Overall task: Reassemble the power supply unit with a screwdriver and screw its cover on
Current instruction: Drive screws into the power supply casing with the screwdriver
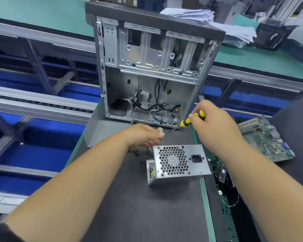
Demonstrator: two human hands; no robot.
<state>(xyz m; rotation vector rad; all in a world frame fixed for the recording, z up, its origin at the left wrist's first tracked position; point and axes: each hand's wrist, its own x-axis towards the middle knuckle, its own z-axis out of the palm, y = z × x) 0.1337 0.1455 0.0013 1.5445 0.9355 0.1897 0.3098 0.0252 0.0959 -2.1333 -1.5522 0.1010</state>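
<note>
Your right hand (212, 123) has its grip closed around the yellow-and-black screwdriver (192, 119), fingers curled over the handle, the tool slanting down toward 8 o'clock with its tip lost against the dark surface (129, 206) near the base of the open computer case (147, 70). Your left hand (143, 135) reaches in from 7 o'clock, knuckles up, fingers bent downward behind the power supply unit (178, 163); a small pale connector (160, 131) shows just past the knuckles, but whether the grip holds it cannot be told. The power supply unit lies on the surface just below both hands, at 6 o'clock from the case, its honeycomb fan grille and black mains socket turned up toward you, one vented side facing 8 o'clock. A few small dark bits (136, 154) are scattered on the surface at its 10 o'clock. The case stands upright at 12 o'clock, side panel off, loose black cables (157, 102) pooled in its lower bay. At 3 o'clock a green circuit board (266, 138) rests tilted on a neighbouring dark surface. Stacked white papers (217, 23) sit beyond the case at 1 o'clock.
</note>
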